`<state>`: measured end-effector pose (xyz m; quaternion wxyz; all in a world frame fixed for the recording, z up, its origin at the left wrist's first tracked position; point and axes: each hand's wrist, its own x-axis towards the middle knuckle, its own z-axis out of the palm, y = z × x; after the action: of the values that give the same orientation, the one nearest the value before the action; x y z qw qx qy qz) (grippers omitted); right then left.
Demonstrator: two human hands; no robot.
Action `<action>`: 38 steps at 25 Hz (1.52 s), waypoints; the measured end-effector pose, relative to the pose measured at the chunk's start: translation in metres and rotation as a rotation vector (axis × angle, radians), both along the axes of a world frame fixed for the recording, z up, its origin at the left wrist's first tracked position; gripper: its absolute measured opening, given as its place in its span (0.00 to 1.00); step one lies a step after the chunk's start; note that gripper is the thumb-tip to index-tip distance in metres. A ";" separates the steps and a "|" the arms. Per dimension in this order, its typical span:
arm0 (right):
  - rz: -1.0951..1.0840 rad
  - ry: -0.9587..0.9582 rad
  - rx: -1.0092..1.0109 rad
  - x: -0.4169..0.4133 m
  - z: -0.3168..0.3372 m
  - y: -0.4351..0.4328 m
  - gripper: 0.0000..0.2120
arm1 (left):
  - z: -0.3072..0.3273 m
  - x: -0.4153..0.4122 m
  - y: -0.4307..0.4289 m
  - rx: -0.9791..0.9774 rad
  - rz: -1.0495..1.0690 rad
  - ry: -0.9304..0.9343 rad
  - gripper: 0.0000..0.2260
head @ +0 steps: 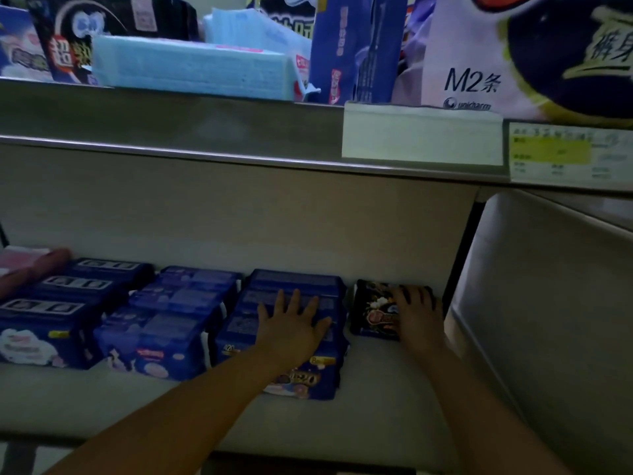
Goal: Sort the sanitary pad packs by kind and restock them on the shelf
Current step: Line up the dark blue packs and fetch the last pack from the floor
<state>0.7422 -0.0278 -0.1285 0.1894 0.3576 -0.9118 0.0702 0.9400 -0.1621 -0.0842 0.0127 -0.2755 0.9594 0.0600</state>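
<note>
While left hand (291,320) presses front-to-back blue row (294,281), right hand (414,313) touches black pack (373,310).

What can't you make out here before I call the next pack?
Head view only.
- Black pack: right half under the right hand.
- Third blue stack: top print under the left hand.
- Pink item: blurred, cut by left edge.
- Price label: print blurred, cut by right edge.

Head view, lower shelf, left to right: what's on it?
Blurred pink pack → first row of dark blue packs → second row of blue packs → third row of blue packs with the left hand flat on it → black pack under the right hand → metal side panel.
</note>
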 end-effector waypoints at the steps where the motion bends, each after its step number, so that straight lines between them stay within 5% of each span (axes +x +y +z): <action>1: 0.003 0.000 -0.002 -0.004 -0.001 -0.001 0.32 | 0.000 0.000 -0.001 -0.003 -0.003 0.003 0.27; 7: -0.020 0.040 0.030 0.002 0.008 0.002 0.37 | 0.004 -0.006 -0.005 0.086 0.012 0.006 0.26; 11: 0.011 -0.024 -0.062 0.025 0.022 0.003 0.34 | 0.018 0.001 -0.010 0.378 0.116 0.407 0.28; 15: 0.172 0.078 -0.300 0.055 0.025 0.011 0.26 | 0.011 0.021 0.031 0.248 0.041 0.561 0.26; 23: 0.379 0.018 -0.556 0.118 0.031 0.058 0.11 | -0.008 0.062 0.095 0.248 -0.108 0.628 0.19; 28: 0.374 -0.073 -0.604 0.174 0.026 0.103 0.12 | -0.008 0.108 0.144 0.277 -0.104 0.593 0.19; 32: 0.282 -0.316 -0.533 0.243 -0.005 0.132 0.12 | -0.044 0.177 0.176 0.353 -0.039 0.523 0.18; 38: 0.257 -0.418 -0.365 0.326 -0.053 0.190 0.13 | -0.096 0.245 0.224 0.461 0.021 0.436 0.18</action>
<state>1.0683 0.1620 -0.1819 0.0484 0.4080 -0.8505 0.3285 1.1851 0.0614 -0.1799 -0.1317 -0.2559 0.8977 0.3337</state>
